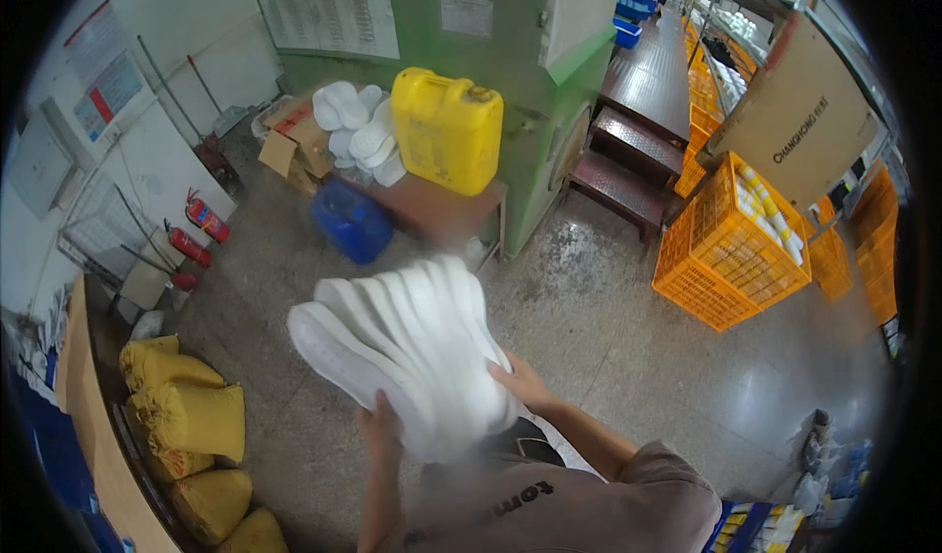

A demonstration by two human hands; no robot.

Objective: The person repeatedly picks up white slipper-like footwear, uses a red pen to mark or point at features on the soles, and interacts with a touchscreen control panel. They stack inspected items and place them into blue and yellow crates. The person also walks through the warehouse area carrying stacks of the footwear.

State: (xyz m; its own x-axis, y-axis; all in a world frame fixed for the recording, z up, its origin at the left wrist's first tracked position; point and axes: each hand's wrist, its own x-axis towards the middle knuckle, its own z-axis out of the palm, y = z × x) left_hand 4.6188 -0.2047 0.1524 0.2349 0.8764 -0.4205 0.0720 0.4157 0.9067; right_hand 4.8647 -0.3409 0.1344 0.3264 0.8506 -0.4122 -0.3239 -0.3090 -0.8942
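Note:
A fanned stack of several white shoe soles (402,342) is held up in front of my chest, blurred by motion. My left hand (381,425) grips the stack from below at its near end. My right hand (522,381) presses against the stack's right side, fingers partly hidden behind the soles. More white soles (358,131) lie piled on a low brown table (446,210) ahead, next to a yellow jerrycan (446,129).
A blue jerrycan (350,221) stands on the floor by the table. Orange crates (721,249) are stacked at the right. Yellow sacks (191,416) lie at the left, red fire extinguishers (201,221) stand near the wall. A green machine (491,23) rises behind.

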